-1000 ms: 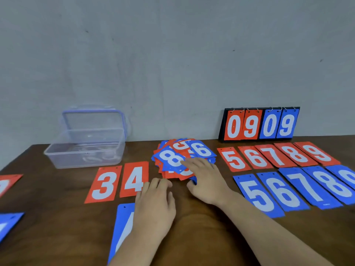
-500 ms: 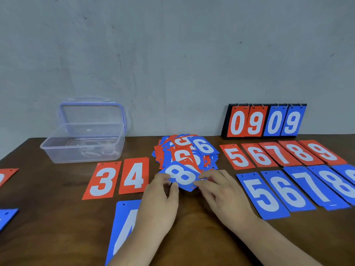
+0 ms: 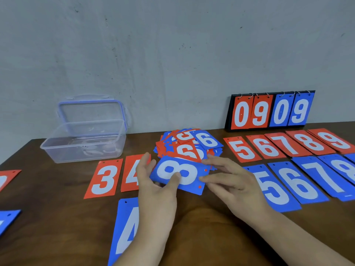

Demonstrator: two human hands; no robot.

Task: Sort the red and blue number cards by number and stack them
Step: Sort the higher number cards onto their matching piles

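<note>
My left hand [image 3: 153, 191] grips a blue 8 card [image 3: 192, 181] just above the table, thumb on its face and fingers behind its left edge. My right hand [image 3: 236, 181] touches the card's right edge with straight fingers. Right behind lies a loose pile of mixed red and blue cards [image 3: 189, 145]. A red 3 [image 3: 104, 178], a red 4 [image 3: 129, 175] and a blue 4 [image 3: 124, 227] lie to the left. On the right run a red row from 5 to 9 [image 3: 242, 148] and a blue row starting at 5 [image 3: 274, 191].
A clear plastic box [image 3: 84, 143] with its lid leaning behind stands at the back left. A flip scoreboard [image 3: 269, 112] reading 09 09 stands against the wall at the back right. A red card [image 3: 7, 177] and a blue card [image 3: 7, 219] lie at the left edge.
The blue 8 card has come off the pile toward me and now hangs in my left hand. My right hand slid from the pile to the card's right edge.
</note>
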